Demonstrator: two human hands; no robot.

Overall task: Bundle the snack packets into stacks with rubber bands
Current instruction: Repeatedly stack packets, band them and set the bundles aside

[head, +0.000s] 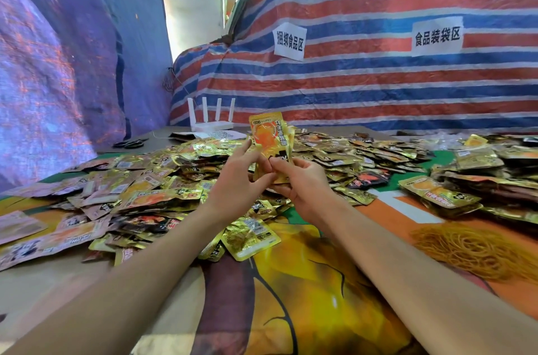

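Both hands hold a small stack of packets (270,138) upright in the air over the middle of the bench (43,290), its orange and gold front facing the camera. The left hand (235,181) grips the lower left of the stack, with the thumb on the front and the forefinger reaching up along the left edge. The right hand (302,184) grasps the bottom right corner, its thumb pressed on the front and its fingers curled behind. No rubber band shows around the stack, though its lower part is hidden by the fingers. Beneath and beyond the hands a wide heap of loose packets (139,194) in gold, pink and black foil spreads across the bench from the left edge to the far side, and more packets (454,194) are piled at the right. A mound of tan rubber bands (471,250) lies on the bench near the right forearm, apart from the packets. The bench is covered by a printed cloth (308,290) in yellow, orange and green. At the far end stand a white router (211,120) with four antennas and, to its left, a pair of black scissors (129,144). Behind hangs a striped tarp (364,84) of red, blue and white with two paper signs (289,40) taped to it, and a blue tarp (72,63) hangs at the left
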